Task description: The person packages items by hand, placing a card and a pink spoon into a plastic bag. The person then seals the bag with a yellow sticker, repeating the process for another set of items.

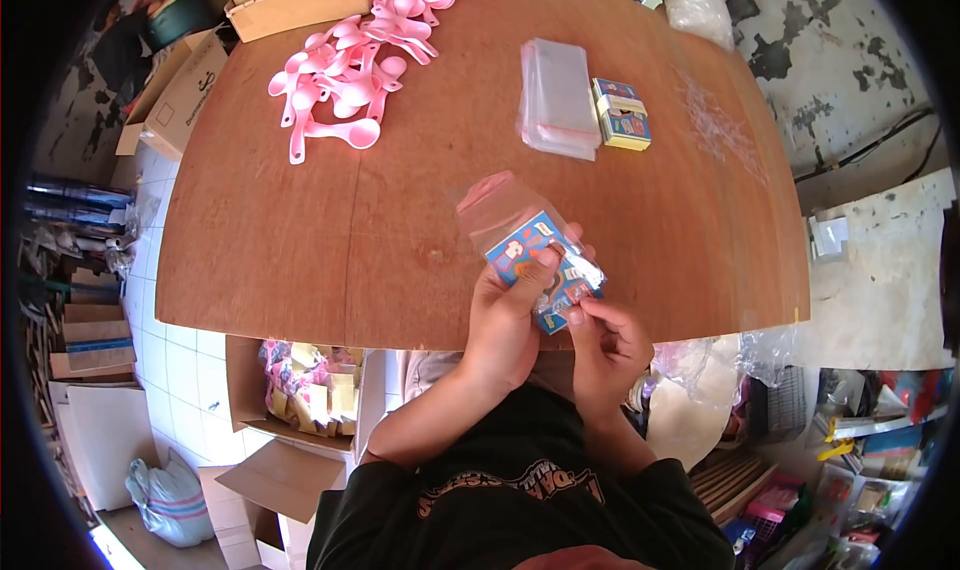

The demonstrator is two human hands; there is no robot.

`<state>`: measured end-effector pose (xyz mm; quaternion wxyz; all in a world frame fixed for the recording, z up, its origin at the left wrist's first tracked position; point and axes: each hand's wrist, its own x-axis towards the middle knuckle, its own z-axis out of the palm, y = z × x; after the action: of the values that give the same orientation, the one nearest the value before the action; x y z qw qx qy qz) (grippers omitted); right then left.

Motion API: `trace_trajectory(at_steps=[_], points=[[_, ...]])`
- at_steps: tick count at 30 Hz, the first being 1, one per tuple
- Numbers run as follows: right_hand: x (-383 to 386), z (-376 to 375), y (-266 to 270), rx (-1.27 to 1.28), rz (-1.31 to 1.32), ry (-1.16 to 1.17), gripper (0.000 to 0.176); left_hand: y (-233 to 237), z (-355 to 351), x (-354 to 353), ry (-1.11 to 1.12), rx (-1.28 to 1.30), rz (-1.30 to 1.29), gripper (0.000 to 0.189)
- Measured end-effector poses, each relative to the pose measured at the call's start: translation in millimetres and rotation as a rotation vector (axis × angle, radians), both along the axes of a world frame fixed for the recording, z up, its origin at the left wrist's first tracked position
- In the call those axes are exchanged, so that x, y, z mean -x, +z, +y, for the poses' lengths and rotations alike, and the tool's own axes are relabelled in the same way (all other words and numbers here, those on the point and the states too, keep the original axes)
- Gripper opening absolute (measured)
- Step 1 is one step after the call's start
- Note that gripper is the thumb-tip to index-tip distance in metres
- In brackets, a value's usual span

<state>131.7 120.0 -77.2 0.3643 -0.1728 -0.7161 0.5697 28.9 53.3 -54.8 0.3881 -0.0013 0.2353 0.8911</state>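
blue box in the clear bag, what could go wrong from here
1. The left hand and right hand hold the blue box in its clear bag right at the edge of the table. A slip would probably drop it off the table.
2. The bag's top looks open and loose above the box. If it is tilted, the box might slide back out.

No words or numbers can be read with certainty. The black T-shirt (pixel 520 490) carries curved orange lettering, seen upside down and too blurred to spell out. The brown cardboard box (pixel 185 90) beside the table shows small dark print, but it is illegible. The blue printed card packet (pixel 540 265) shows only small coloured pictures.
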Motion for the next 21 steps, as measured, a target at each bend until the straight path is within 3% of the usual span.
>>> trace_trajectory(at_steps=[4,6,14,21], points=[[12.3,0.4,3.0,0.217,0.209,0.068,0.032,-1.7,-1.7,2.8,-0.041,-0.002,0.041,0.035],[11.6,2.3,9.4,0.509,0.278,0.193,0.039,7.3,-4.2,3.8,0.029,-0.033,-0.033,0.03],[11.1,8.4,-4.2,0.37,0.12,0.083,0.026,-0.2,-3.0,-10.7,-0.048,-0.005,0.002,0.031],[17.2,7.2,1.4,0.231,0.05,0.047,0.025,-5.0,-4.2,-21.1,-0.16,0.027,0.026,0.047]])
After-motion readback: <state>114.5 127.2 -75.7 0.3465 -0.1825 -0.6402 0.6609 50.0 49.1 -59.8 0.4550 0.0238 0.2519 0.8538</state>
